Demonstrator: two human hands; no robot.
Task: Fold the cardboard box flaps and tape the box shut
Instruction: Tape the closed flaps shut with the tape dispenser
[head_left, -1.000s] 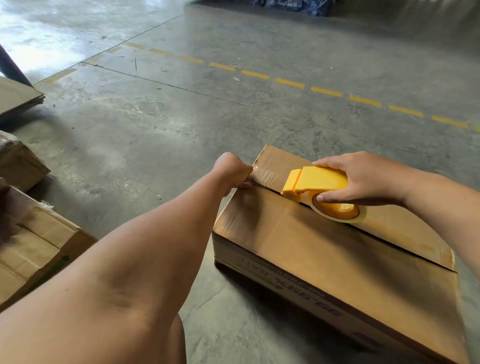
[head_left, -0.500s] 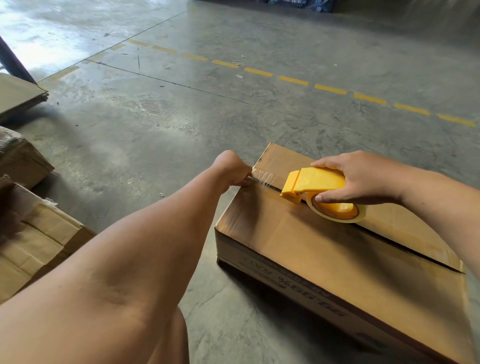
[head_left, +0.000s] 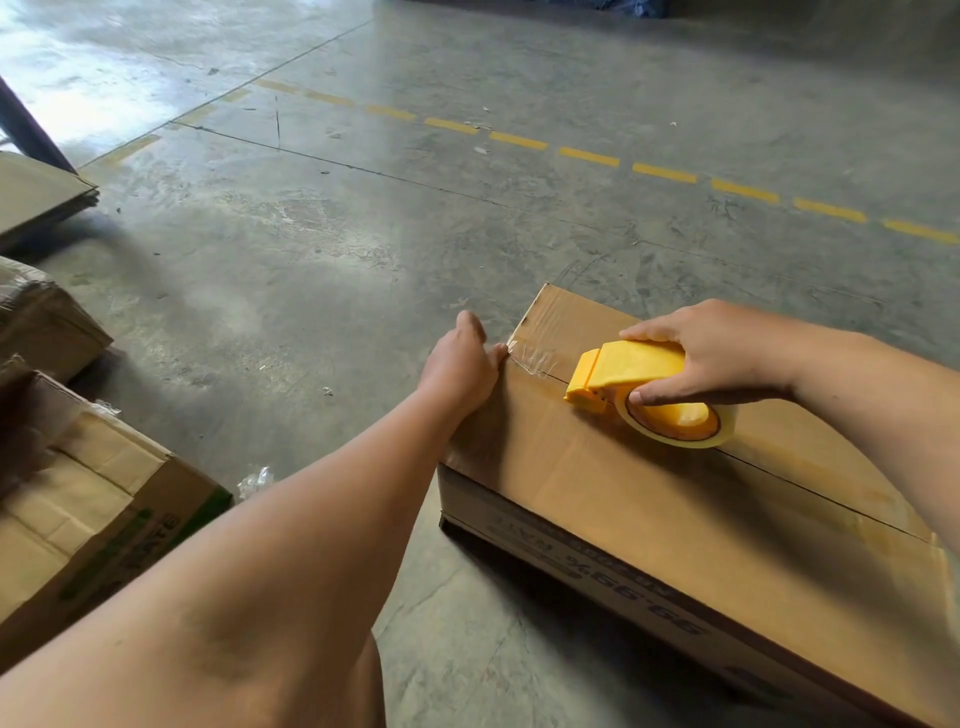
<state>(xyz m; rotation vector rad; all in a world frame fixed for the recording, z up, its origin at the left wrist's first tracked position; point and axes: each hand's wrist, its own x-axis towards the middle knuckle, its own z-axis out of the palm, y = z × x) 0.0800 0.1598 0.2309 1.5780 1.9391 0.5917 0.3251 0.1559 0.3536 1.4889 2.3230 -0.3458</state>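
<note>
Concrete floor (head_left: 363, 249) carries the stiff cardboard box (head_left: 649, 509) near right; my left hand (head_left: 462, 364) presses thin, clingy tape (head_left: 535, 358) at its far-left edge, right hand (head_left: 722, 353) gripping the dispenser (head_left: 634, 374).

Hands: 2, left hand (head_left: 462, 366) & right hand (head_left: 717, 353). Tape dispenser (head_left: 631, 371): 1, yellow, w/ 1 tape roll (head_left: 675, 423). Cardboard box (head_left: 675, 499) w/ flaps folded down: 1. Other boxes at left: 2, a printed box (head_left: 104, 519) & a plain box (head_left: 47, 322). Flat cardboard stack (head_left: 36, 192): 1. Dashed yellow floor lines: 2, the long line (head_left: 587, 156) & a faint line (head_left: 135, 148).
</note>
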